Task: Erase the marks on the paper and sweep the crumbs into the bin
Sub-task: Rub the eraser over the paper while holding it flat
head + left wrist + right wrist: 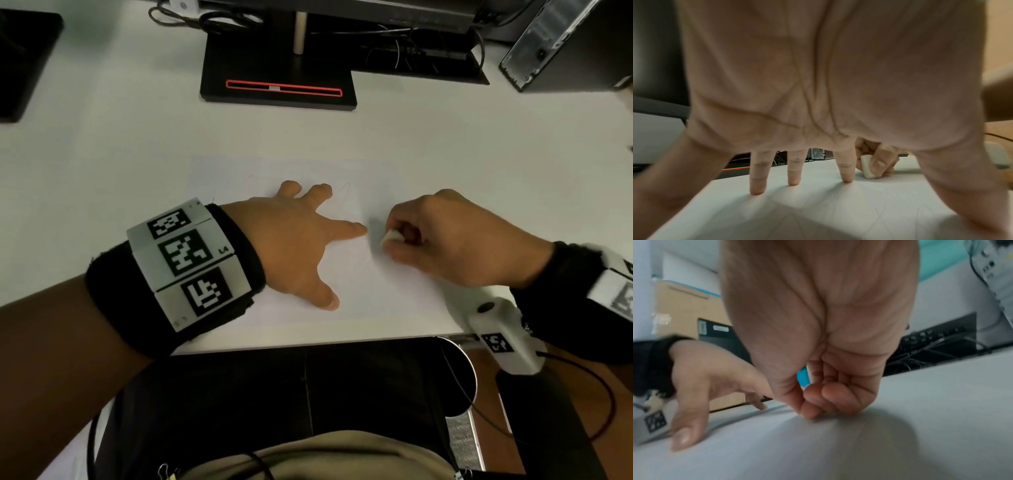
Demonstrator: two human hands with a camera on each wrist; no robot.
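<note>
A white sheet of paper (pixel 376 294) lies on the white desk, with faint pencil marks (pixel 346 189) near its far side. My left hand (pixel 301 243) is spread flat on the sheet, and its fingertips (pixel 757 190) press down on it. Just to its right, my right hand (pixel 452 240) pinches a white eraser (pixel 390 237) whose lower end touches the paper. The eraser (pixel 869 167) shows under the right thumb in the left wrist view. Its blue sleeve (pixel 803 376) peeks from the curled right hand (pixel 828 394). Faint lines (pixel 879 219) cross the paper by the left thumb.
A black monitor stand (pixel 281 78) with a red stripe sits at the back, with cables and a computer case (pixel 565 44) to the right and a black object (pixel 24 61) far left. A round metal rim (pixel 471 377) shows below the desk's front edge (pixel 308 342).
</note>
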